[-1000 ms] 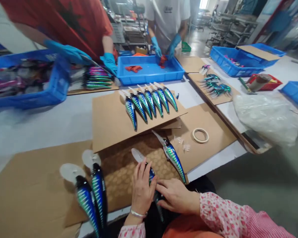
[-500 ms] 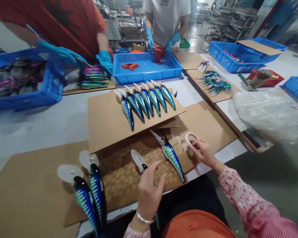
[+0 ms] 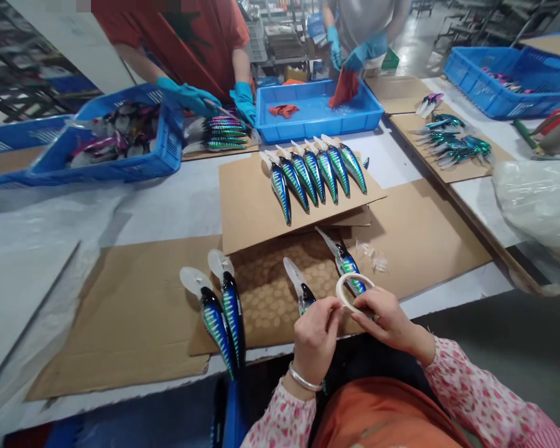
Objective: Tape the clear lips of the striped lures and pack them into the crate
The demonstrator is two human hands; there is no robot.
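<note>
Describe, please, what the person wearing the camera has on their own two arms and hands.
Both hands are bare, without gloves. The left hand has a slim silver metal bangle at the wrist. Both arms wear long pink fabric sleeves with a small darker pink floral print; the cuffs reach the wrists.

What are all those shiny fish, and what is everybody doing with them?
They are painted fishing lures. A person in a pink sleeve holds a roll of tape in both hands, right hand and left hand, above two lures lying on cardboard. Six more lures lie in a row on a raised sheet. Across the table, two people in blue gloves work by a blue tray and a crate.
</note>
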